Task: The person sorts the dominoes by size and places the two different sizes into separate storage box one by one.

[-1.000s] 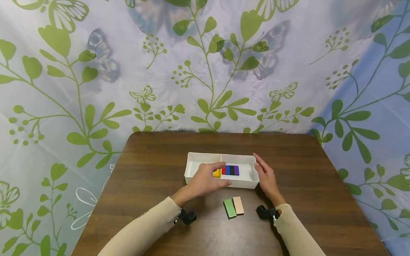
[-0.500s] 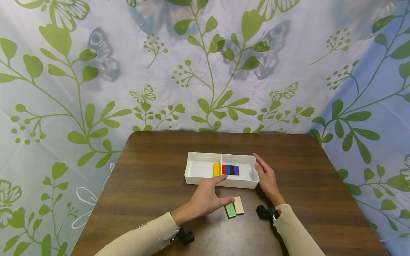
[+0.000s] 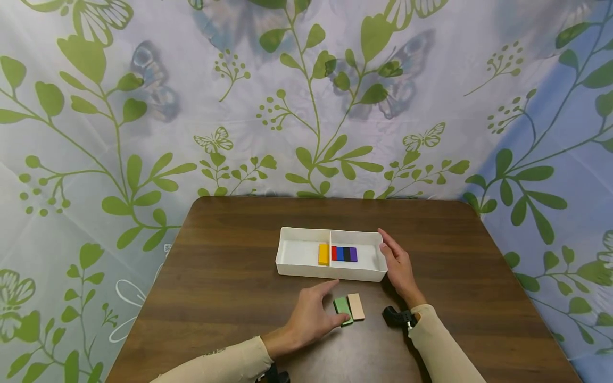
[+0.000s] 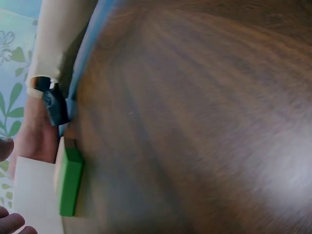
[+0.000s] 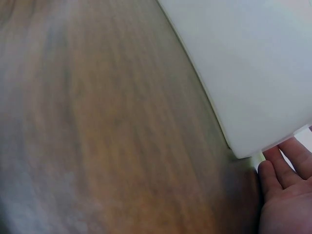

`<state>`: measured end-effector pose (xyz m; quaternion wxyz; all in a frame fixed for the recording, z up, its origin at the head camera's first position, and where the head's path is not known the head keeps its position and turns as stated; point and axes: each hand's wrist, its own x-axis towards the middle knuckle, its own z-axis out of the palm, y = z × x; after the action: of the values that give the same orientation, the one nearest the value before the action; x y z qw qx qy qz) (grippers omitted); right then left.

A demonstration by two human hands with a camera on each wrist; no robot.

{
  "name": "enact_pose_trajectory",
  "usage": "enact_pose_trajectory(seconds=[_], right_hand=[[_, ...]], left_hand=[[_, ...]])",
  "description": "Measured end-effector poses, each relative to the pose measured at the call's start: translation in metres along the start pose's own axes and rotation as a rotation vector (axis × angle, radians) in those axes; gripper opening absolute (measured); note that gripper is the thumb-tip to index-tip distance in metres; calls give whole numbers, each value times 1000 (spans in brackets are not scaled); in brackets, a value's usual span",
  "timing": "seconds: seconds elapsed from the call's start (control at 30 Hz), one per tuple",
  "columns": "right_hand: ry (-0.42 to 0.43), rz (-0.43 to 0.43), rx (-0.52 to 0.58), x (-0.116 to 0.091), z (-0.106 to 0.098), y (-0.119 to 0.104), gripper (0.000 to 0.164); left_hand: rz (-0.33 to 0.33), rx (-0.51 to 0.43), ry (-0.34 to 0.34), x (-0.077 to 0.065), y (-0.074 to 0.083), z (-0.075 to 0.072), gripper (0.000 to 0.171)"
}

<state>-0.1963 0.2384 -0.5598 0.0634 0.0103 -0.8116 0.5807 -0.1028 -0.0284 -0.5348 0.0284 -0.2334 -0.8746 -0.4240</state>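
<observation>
In the head view, my left hand (image 3: 311, 316) reaches over the table with thumb and fingers apart, its thumb over the near end of a green block (image 3: 342, 305). Whether the thumb touches it I cannot tell. A beige block (image 3: 356, 306) lies flat just right of the green one. In the left wrist view the green block (image 4: 71, 183) stands clear of the fingertips (image 4: 10, 223). My right hand (image 3: 400, 269) rests with extended fingers against the right end of a white two-compartment tray (image 3: 311, 270). The right wrist view has those fingers (image 5: 270, 178) at the tray's end.
A yellow block (image 3: 323, 254) lies in the tray's left compartment, against the divider. Red, blue, black and purple blocks (image 3: 347, 254) lie side by side in the right compartment. The brown wooden table (image 3: 230, 239) ends at a leaf-patterned curtain (image 3: 268, 133).
My left hand has drawn back from above the tray toward the near side and come down by the green block. The right hand and the tray have stayed put.
</observation>
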Motion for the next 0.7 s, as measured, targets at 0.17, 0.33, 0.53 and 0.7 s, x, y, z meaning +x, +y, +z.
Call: enact_pose_trajectory(seconds=[0.17,0.33,0.53,0.7], right_hand=[[3,5,8,-1,0,-1,46],[-1,9,9,-1,0,-2,46],[0,18,11,-1,0,-2,46],[-2,13,10,-1,0,-1,46]], left_hand=[[4,32,-7,-3,-5,7,75],[-6,20,-8,-5,-9,13,74],[11,15,-17,-7,-14,19,75],[6,15,-35,-7,-17,22,74]])
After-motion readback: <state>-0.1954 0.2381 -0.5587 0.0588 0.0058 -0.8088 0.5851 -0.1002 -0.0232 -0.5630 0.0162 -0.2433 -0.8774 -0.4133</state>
